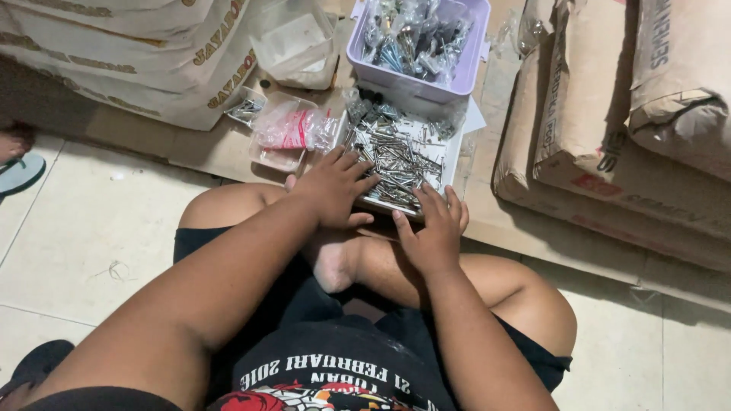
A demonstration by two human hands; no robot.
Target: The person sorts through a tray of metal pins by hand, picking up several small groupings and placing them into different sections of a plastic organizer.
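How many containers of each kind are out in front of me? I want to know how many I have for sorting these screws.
Shallow white tray of loose screws, under the left hand and right hand: 1
Lilac tub of bagged hardware: 1
Clear plastic boxes, one large, one under a bag, one small: 3
Total: 5

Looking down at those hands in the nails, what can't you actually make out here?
- Head view: near edge of the shallow white tray of loose metal nails, hidden under the left hand and right hand.
- Contents of the lilac plastic bin: bagged, glinting, cut off by the top edge.
- Small clear plastic bag: contents blurred.
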